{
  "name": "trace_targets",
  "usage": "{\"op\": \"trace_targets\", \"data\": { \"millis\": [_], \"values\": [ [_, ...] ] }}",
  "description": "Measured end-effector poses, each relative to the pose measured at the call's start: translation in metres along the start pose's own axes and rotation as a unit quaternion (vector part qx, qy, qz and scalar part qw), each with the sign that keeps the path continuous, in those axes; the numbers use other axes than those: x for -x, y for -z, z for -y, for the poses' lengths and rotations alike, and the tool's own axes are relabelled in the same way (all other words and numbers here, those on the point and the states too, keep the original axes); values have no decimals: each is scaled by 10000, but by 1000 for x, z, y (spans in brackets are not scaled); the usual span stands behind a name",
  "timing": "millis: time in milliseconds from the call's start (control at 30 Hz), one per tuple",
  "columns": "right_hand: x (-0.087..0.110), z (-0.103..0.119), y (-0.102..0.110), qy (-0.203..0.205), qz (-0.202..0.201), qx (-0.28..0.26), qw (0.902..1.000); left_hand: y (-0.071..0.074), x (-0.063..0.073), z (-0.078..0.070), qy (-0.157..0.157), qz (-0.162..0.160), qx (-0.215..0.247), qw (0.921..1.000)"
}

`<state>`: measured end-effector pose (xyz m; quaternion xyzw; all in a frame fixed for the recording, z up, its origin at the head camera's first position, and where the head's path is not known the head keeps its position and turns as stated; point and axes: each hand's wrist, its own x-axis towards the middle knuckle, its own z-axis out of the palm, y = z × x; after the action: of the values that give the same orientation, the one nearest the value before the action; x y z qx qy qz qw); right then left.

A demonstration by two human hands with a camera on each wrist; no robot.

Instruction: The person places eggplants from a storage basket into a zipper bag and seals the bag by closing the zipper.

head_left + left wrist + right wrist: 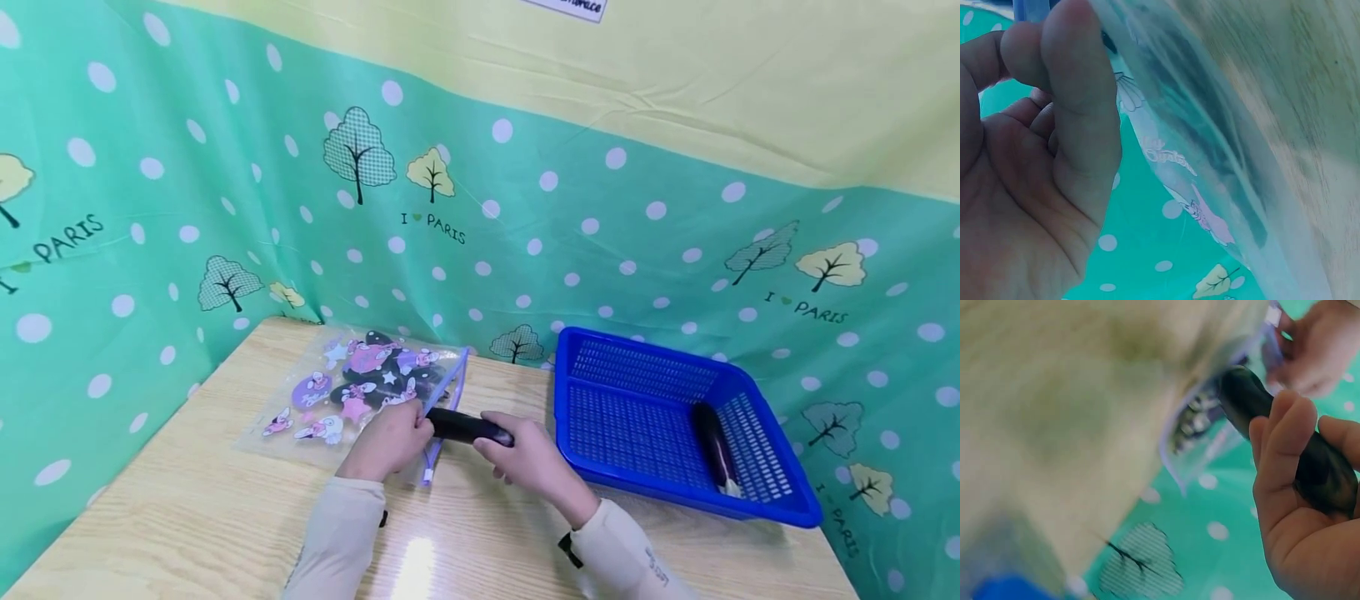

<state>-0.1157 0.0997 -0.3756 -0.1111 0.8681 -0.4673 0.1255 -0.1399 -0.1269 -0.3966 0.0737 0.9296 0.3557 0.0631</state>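
A dark purple eggplant is in my right hand, whose fingers and thumb wrap its near end. Its far end points left and sits at the mouth of a clear zip bag with cartoon prints and a purple zip edge. My left hand pinches the bag's edge and holds the mouth apart, as the right wrist view shows from the side. Dark eggplant shapes lie inside the bag, partly hidden by the prints. In the left wrist view, the thumb and a finger meet beside the clear plastic.
A blue plastic basket stands on the right of the wooden table. Another eggplant lies against its right wall. A green dotted cloth hangs behind and along the table's left side.
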Motion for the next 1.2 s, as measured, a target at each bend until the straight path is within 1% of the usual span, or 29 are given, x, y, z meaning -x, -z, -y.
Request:
{"op": "trace_targets", "data": {
  "millis": [233,367,567,667,767,967,1133,1200],
  "values": [
    [-21,-15,-28,-6,-125,-237,9996,-1,0,-1,-48,-51,-98,9999],
    [-33,-16,-39,41,-167,-170,9997,-1,-2,-1,-63,-35,-159,9998],
    [-49,-14,-49,-22,-168,30,9999,-1,-3,-2,-133,-49,-227,9996],
    [-57,-11,-53,5,-308,386,9988,0,-3,-3,-145,-54,-220,9996],
    [-64,-8,-57,161,-439,876,9951,1,-4,-3,-162,-50,-201,9997],
    [-76,-4,-62,418,-299,1442,9882,1,-5,-2,-195,-42,-187,9996],
    [-84,-4,-68,771,-394,1966,9767,1,-5,0,-199,-38,-219,9996],
    [-88,-4,-72,885,-392,2269,9691,2,-4,1,-209,-47,-249,9995]
  ]
}}
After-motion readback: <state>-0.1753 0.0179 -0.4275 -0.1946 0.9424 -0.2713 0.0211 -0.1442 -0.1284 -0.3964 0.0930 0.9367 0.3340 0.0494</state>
